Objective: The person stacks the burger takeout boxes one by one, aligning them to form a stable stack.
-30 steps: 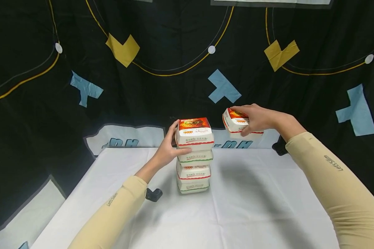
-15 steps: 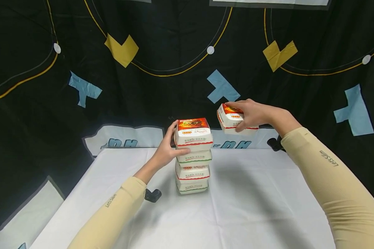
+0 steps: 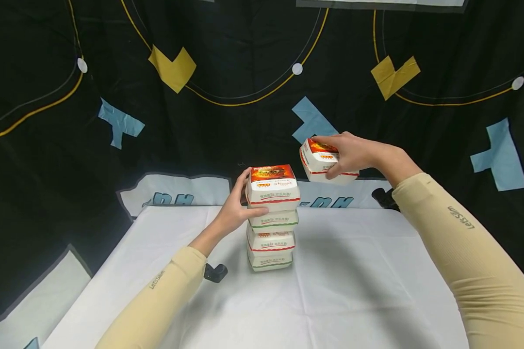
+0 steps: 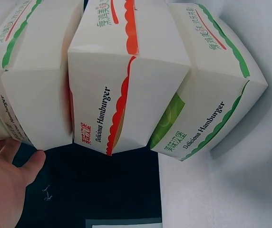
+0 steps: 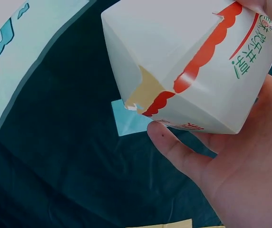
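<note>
Several paper hamburger boxes stand in a stack (image 3: 270,242) on the white table, with red-edged and green-edged ones alternating. My left hand (image 3: 232,213) grips the left side of the stack's top hamburger box (image 3: 272,189), the thumb across its lower front and the fingers along its side. To the right of the stack and higher up, my right hand (image 3: 353,154) holds another red-edged hamburger box (image 3: 316,162) in the air, slightly tilted. From the right wrist view, this box (image 5: 183,57) has a torn or folded corner showing brown card.
The white-clothed table (image 3: 340,300) ends at a black curtain (image 3: 244,131) with yellow and blue tape pieces. A black clamp-like piece (image 3: 216,273) lies left of the stack, and another black piece (image 3: 384,198) is at the far right edge.
My right hand has carried its hamburger box a little leftward and upward, closer to the stack. The left hand and the stack look the same.
</note>
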`<move>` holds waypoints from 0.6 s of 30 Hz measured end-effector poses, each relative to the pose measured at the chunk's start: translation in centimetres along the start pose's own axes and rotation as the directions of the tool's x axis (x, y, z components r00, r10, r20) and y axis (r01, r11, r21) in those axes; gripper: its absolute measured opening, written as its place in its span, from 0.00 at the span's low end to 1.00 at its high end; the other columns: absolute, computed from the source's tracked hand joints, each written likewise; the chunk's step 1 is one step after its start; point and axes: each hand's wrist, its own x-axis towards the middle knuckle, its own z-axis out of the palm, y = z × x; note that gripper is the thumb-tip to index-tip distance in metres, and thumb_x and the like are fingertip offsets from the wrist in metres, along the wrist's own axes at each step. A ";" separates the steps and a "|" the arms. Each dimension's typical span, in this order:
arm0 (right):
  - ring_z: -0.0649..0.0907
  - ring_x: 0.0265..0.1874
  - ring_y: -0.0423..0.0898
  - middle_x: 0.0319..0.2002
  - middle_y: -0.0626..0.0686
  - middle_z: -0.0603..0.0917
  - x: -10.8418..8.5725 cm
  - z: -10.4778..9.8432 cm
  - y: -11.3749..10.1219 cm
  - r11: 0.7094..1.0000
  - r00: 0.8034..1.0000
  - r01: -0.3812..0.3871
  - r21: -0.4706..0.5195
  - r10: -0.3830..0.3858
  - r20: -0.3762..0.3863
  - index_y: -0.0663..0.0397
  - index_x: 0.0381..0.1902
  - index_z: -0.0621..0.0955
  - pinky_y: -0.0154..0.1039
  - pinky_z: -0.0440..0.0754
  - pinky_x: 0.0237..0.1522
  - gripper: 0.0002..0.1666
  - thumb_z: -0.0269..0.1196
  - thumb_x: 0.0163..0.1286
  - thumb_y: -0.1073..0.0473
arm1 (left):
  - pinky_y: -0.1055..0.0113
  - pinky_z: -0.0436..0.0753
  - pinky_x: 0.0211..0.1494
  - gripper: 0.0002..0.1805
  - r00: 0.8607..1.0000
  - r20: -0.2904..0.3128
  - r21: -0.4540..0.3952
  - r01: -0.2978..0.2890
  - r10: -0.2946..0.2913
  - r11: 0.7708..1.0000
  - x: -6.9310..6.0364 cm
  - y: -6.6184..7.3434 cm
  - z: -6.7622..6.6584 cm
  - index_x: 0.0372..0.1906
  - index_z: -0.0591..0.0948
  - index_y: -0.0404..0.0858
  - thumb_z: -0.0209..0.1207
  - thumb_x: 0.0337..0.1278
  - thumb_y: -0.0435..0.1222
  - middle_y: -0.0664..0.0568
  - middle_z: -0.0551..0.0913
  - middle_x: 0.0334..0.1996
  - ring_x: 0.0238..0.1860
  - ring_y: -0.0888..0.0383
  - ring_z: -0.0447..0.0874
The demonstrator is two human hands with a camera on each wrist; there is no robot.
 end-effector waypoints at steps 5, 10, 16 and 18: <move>0.61 0.64 0.57 0.70 0.58 0.65 0.2 -0.4 -0.7 1.000 1.000 0.016 -0.001 -0.016 -0.007 0.33 0.81 0.54 0.51 0.79 0.54 0.57 0.72 0.59 0.49 | 0.45 0.75 0.66 0.58 1.000 -0.004 -0.003 0.002 -0.002 1.000 0.0 0.2 0.0 0.81 0.45 0.59 0.71 0.53 0.34 0.49 0.66 0.66 0.66 0.51 0.69; 0.60 0.66 0.57 0.71 0.57 0.64 0.5 -0.6 -1.2 1.000 1.000 0.016 -0.002 -0.016 -0.001 0.32 0.81 0.53 0.51 0.79 0.54 0.58 0.72 0.59 0.48 | 0.43 0.73 0.67 0.59 1.000 -0.006 -0.007 0.005 -0.005 1.000 -0.1 0.2 0.1 0.80 0.46 0.59 0.71 0.53 0.34 0.49 0.66 0.66 0.66 0.51 0.70; 0.60 0.66 0.57 0.71 0.57 0.64 0.7 -1.2 -2.0 0.999 0.999 0.036 -0.008 -0.036 -0.004 0.33 0.81 0.52 0.51 0.78 0.56 0.58 0.71 0.60 0.48 | 0.41 0.71 0.68 0.59 1.000 -0.004 -0.007 -0.002 0.002 1.000 0.1 0.0 0.2 0.81 0.45 0.58 0.71 0.53 0.33 0.46 0.66 0.65 0.66 0.49 0.69; 0.61 0.66 0.56 0.72 0.56 0.64 0.7 -1.4 -2.2 0.999 0.999 0.046 -0.011 -0.046 -0.007 0.34 0.81 0.52 0.50 0.79 0.56 0.58 0.71 0.60 0.49 | 0.40 0.70 0.68 0.58 1.000 -0.003 -0.009 -0.006 0.006 1.000 0.2 0.0 0.2 0.81 0.45 0.58 0.71 0.53 0.33 0.45 0.66 0.65 0.66 0.48 0.69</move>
